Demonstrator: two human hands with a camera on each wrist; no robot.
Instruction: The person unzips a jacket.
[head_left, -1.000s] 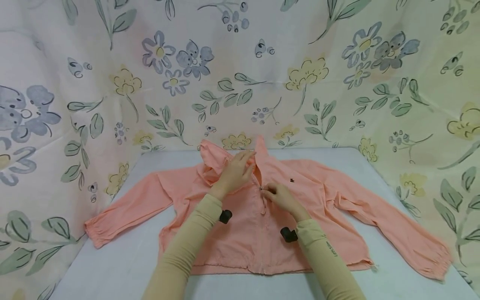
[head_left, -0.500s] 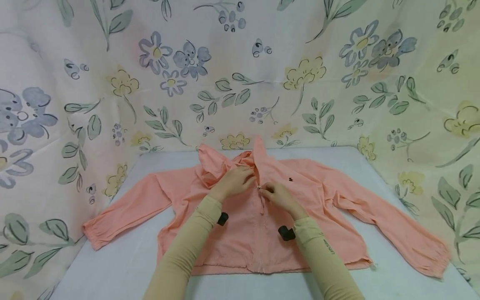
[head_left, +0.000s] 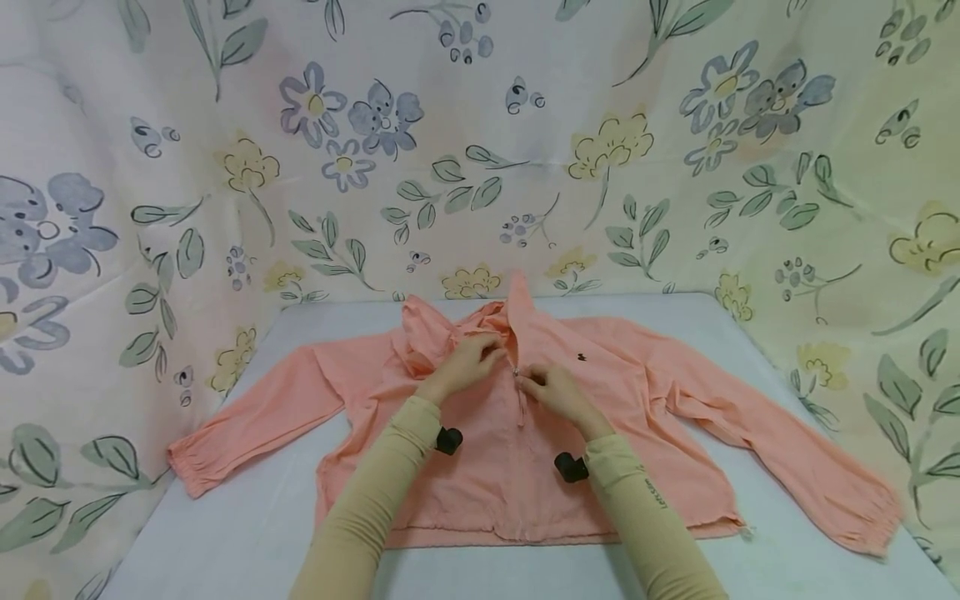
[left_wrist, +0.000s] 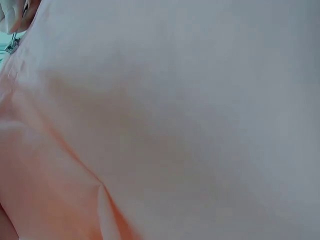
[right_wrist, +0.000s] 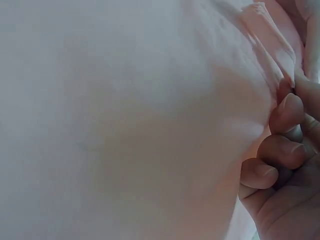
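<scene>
1. Pink jacket (head_left: pixel 480 487) lies spread on the white table (head_left: pixel 240 517), beneath both hands.
2. Right hand (head_left: pixel 553 390) pinches its zipper pull (head_left: pixel 515 374) between fingertips.
3. Left hand (head_left: pixel 467 362) is just beside, at the jacket's front; I cannot tell whether its fingers pinch it.

Floral curtain (head_left: pixel 480 225): bright and evenly lit, palest beyond the table's left edge, yellower beyond its right edge; the pattern looks stretched toward the picture's sides.
Table (head_left: pixel 247 517): soft, cool white, without harsh glare, at the front left corner too.
Jacket (head_left: pixel 487 467): diffuse light, source out of view; faint, soft-edged shadows under the arms and in the folds.
Sleeve lettering (head_left: pixel 655 492): small and soft, hard to read.
Left wrist view: dim, greyish, cloth mostly out of focus, warmer orange at lower left; zipper pull (left_wrist: pixel 12 45) glints in the corner.
Right wrist view: hazy, blurred cloth with a brownish shadow mid-picture; right hand (right_wrist: pixel 282 152) crisper.
</scene>
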